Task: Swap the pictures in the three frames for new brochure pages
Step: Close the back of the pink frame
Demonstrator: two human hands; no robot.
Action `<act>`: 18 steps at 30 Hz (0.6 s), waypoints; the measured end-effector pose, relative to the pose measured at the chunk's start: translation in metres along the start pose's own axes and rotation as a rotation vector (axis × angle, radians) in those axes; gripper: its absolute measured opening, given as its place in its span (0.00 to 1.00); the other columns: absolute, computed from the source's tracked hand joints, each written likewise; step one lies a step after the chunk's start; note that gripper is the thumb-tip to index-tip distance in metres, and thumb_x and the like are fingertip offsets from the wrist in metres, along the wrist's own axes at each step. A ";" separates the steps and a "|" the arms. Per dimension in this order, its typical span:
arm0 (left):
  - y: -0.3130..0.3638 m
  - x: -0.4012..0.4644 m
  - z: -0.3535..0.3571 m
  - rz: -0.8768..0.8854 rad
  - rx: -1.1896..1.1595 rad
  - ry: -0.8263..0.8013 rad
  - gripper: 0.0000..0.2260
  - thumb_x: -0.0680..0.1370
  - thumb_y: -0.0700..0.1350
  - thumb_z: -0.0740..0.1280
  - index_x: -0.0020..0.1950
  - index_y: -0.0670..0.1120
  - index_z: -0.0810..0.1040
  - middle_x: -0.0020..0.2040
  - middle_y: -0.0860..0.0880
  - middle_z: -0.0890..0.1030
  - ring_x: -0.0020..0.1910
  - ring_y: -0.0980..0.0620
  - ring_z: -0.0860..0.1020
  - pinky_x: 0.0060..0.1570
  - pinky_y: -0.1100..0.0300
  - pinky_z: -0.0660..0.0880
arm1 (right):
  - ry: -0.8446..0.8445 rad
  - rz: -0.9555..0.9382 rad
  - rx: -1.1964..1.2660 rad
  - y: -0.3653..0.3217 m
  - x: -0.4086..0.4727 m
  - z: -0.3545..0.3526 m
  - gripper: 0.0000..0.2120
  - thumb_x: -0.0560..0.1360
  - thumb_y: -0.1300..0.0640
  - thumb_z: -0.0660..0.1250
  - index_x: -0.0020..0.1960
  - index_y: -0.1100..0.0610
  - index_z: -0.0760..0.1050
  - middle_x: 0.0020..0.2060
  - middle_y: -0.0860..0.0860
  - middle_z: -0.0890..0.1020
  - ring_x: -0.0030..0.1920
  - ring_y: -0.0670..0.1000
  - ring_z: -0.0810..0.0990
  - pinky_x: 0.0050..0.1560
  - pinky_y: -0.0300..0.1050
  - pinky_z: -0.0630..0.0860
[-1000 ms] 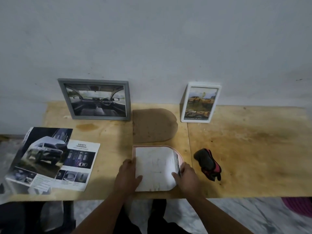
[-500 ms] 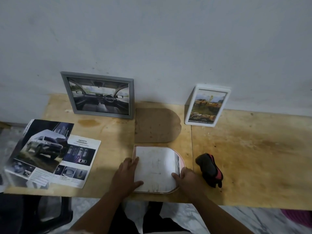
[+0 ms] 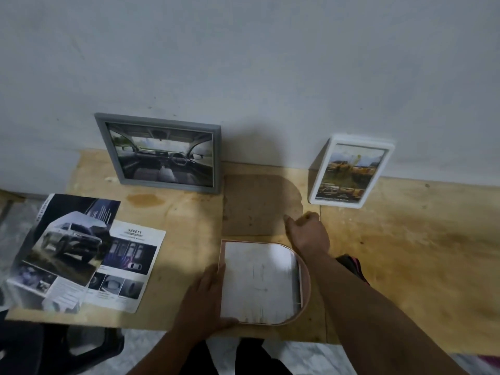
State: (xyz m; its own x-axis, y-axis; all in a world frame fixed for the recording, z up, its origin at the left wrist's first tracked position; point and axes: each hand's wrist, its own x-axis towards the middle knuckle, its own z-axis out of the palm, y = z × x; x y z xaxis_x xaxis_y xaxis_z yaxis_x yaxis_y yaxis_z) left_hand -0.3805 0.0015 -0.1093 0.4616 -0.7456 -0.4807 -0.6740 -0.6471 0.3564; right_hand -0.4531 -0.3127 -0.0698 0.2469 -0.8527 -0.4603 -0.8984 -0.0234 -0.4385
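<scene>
A pink arched frame (image 3: 305, 299) lies face down at the table's front edge, with a white page (image 3: 259, 280) laid in it. My left hand (image 3: 205, 299) rests on the frame's left and lower edge, thumb on the page's bottom corner. My right hand (image 3: 307, 232) reaches over the frame's upper right; its fingers touch the right edge of the brown arched backing board (image 3: 257, 204) lying flat behind it. A grey frame (image 3: 162, 152) with a car-interior picture and a white frame (image 3: 351, 171) with a yellow-car picture lean on the wall.
A car brochure (image 3: 62, 247) and a loose SAFETY page (image 3: 127, 266) lie at the table's left front, overhanging the edge. A black and pink object (image 3: 354, 266) sits half hidden behind my right forearm. The wooden table (image 3: 419, 266) stretches to the right.
My right hand has left the frame's right edge and moved back to the brown backing board. The left hand stays on the frame. The view has tilted down.
</scene>
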 end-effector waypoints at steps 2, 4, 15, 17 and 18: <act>0.000 -0.001 0.000 0.010 0.008 -0.013 0.62 0.65 0.77 0.67 0.83 0.51 0.34 0.84 0.46 0.46 0.82 0.41 0.54 0.78 0.47 0.58 | 0.010 0.104 -0.003 -0.011 0.011 0.008 0.40 0.63 0.26 0.70 0.64 0.53 0.70 0.58 0.55 0.78 0.60 0.60 0.78 0.59 0.62 0.77; -0.001 -0.001 -0.001 0.029 -0.003 -0.010 0.62 0.65 0.77 0.68 0.82 0.52 0.32 0.85 0.47 0.46 0.82 0.41 0.53 0.79 0.46 0.57 | 0.005 0.201 0.006 -0.019 0.016 0.014 0.43 0.63 0.30 0.75 0.67 0.54 0.67 0.63 0.58 0.75 0.65 0.62 0.75 0.63 0.65 0.73; 0.005 -0.003 -0.009 0.002 0.032 -0.053 0.60 0.66 0.75 0.68 0.84 0.52 0.37 0.84 0.48 0.46 0.81 0.41 0.53 0.78 0.45 0.59 | 0.002 0.197 0.543 -0.006 0.006 -0.008 0.26 0.68 0.57 0.81 0.59 0.55 0.70 0.53 0.54 0.81 0.53 0.55 0.81 0.58 0.57 0.80; 0.008 -0.007 -0.010 -0.034 0.046 -0.067 0.59 0.65 0.76 0.66 0.84 0.52 0.38 0.84 0.49 0.48 0.82 0.40 0.52 0.77 0.42 0.59 | -0.069 0.132 0.668 -0.001 -0.002 -0.023 0.27 0.70 0.64 0.79 0.63 0.54 0.69 0.55 0.55 0.82 0.51 0.56 0.83 0.49 0.55 0.84; 0.009 -0.010 -0.009 -0.047 0.054 -0.061 0.59 0.65 0.77 0.65 0.83 0.52 0.38 0.84 0.49 0.50 0.81 0.40 0.52 0.76 0.40 0.60 | -0.128 0.087 0.694 0.000 -0.007 -0.030 0.30 0.72 0.66 0.77 0.68 0.53 0.68 0.56 0.55 0.82 0.52 0.57 0.83 0.43 0.52 0.84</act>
State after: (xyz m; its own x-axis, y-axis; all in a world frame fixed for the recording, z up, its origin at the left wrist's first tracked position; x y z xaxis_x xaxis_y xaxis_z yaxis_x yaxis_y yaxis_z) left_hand -0.3854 0.0018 -0.0940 0.4582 -0.7025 -0.5446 -0.6836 -0.6701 0.2893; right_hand -0.4662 -0.3221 -0.0431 0.2635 -0.7675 -0.5843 -0.4884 0.4162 -0.7670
